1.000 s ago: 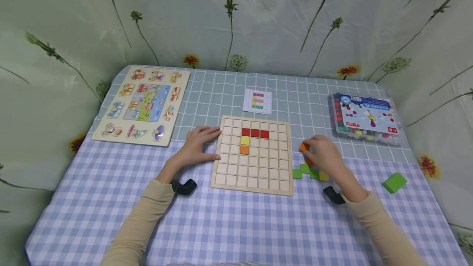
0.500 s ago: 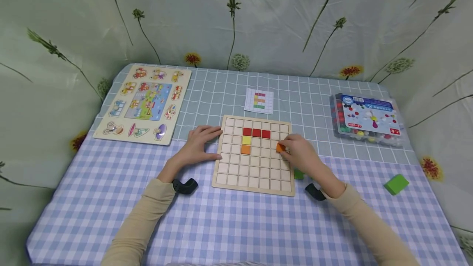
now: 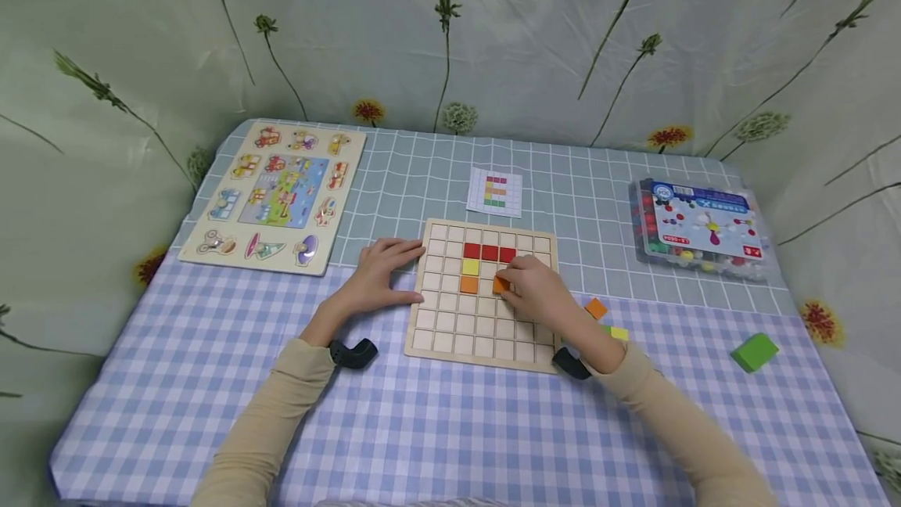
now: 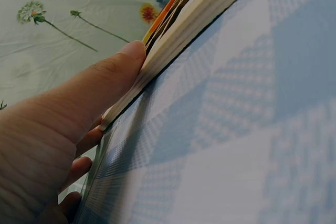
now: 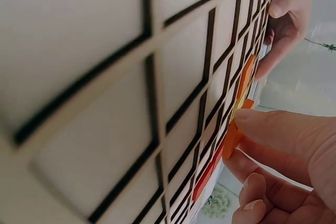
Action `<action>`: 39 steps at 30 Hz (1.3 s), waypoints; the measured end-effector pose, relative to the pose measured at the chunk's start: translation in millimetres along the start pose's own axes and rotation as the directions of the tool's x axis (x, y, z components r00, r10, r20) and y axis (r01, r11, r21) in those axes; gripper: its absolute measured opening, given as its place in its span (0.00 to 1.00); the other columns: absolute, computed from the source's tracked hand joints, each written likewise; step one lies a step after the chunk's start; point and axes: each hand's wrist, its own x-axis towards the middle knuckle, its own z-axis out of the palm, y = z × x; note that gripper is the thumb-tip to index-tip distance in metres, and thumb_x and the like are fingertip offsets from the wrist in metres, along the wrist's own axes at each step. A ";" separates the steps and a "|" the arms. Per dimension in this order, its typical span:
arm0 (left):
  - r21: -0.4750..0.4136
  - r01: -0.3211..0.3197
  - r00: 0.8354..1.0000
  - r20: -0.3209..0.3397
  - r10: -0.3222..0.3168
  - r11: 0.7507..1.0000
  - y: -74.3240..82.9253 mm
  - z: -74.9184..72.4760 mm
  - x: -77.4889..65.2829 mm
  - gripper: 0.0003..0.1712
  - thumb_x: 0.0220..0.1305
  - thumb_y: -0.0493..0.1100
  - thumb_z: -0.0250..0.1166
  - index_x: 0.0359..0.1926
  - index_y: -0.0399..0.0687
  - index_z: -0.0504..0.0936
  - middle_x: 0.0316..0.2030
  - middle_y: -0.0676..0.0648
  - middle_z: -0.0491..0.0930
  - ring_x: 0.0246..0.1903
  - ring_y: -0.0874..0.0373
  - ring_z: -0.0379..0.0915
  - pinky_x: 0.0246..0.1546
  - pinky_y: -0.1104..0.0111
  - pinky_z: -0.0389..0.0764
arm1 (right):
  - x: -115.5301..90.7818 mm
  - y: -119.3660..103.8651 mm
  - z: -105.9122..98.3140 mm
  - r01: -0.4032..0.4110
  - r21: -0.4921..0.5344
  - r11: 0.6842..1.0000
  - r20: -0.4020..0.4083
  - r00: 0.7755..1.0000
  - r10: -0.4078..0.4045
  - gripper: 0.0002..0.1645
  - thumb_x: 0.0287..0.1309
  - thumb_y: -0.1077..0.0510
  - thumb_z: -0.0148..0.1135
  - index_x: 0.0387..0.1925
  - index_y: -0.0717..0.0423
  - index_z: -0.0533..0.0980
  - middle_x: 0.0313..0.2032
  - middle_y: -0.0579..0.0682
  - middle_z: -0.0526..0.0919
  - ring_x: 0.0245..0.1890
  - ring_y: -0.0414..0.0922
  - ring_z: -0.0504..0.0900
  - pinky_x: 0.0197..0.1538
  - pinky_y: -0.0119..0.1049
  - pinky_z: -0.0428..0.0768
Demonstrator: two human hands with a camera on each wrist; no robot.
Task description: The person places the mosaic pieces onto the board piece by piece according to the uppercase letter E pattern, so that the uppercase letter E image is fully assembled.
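A wooden grid board (image 3: 450,343) lies mid-table with three red tiles (image 3: 489,253) in a row, a yellow tile (image 3: 470,267) below the leftmost, and an orange tile (image 3: 468,285) under that. My right hand (image 3: 538,292) pinches another orange tile (image 5: 233,137) between thumb and fingers, just over the board, right of the placed orange one. Against the board's left edge rests my left hand (image 3: 380,276), fingers and thumb spread; in the left wrist view its thumb (image 4: 118,66) touches the board's side.
A loose orange tile (image 3: 596,308) and a yellow tile (image 3: 619,333) lie right of the board, partly behind the right arm. A pattern card (image 3: 495,192) sits behind the board. Around stand a picture puzzle (image 3: 338,217), a plastic box (image 3: 704,221) and a green block (image 3: 755,352).
My right hand has picked an orange tile from the loose pieces on the right and carried it left over the board. The left hand stays at the board's edge.
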 end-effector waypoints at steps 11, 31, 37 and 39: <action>0.009 0.010 1.000 0.007 -0.010 1.000 1.4 -1.3 0.0 0.48 0.46 0.58 0.73 0.67 0.50 0.66 0.68 0.46 0.65 0.65 0.45 0.55 0.55 0.48 0.56 | 8.1 -7.4 6.7 0.043 0.009 0.999 0.020 0.999 -0.043 0.12 0.49 0.62 0.68 0.38 0.62 0.83 0.36 0.55 0.84 0.39 0.48 0.79 0.45 0.38 0.79; 0.009 0.008 1.000 0.008 -0.008 1.000 -0.2 -0.3 1.0 0.48 0.46 0.58 0.73 0.67 0.50 0.66 0.68 0.46 0.65 0.65 0.46 0.55 0.55 0.49 0.55 | 6.4 -0.5 6.3 0.051 -0.014 0.999 -0.028 0.998 -0.051 0.09 0.50 0.62 0.67 0.35 0.61 0.84 0.34 0.53 0.83 0.37 0.47 0.77 0.42 0.37 0.79; 0.008 0.010 1.000 0.005 -0.010 1.000 -0.8 0.3 0.8 0.48 0.45 0.57 0.73 0.67 0.50 0.67 0.67 0.46 0.65 0.65 0.46 0.55 0.54 0.50 0.55 | -8.2 11.8 0.6 0.004 -0.005 1.000 -0.052 0.999 -0.004 0.11 0.49 0.62 0.68 0.37 0.63 0.83 0.34 0.55 0.82 0.37 0.49 0.78 0.41 0.39 0.79; 0.006 0.010 1.000 0.007 -0.010 1.000 0.0 0.0 0.7 0.48 0.45 0.57 0.73 0.67 0.50 0.67 0.67 0.46 0.65 0.65 0.46 0.55 0.54 0.49 0.55 | -14.3 16.0 -0.8 -0.022 0.001 1.000 -0.048 0.999 0.022 0.12 0.50 0.62 0.67 0.38 0.63 0.83 0.36 0.56 0.82 0.39 0.50 0.78 0.41 0.41 0.80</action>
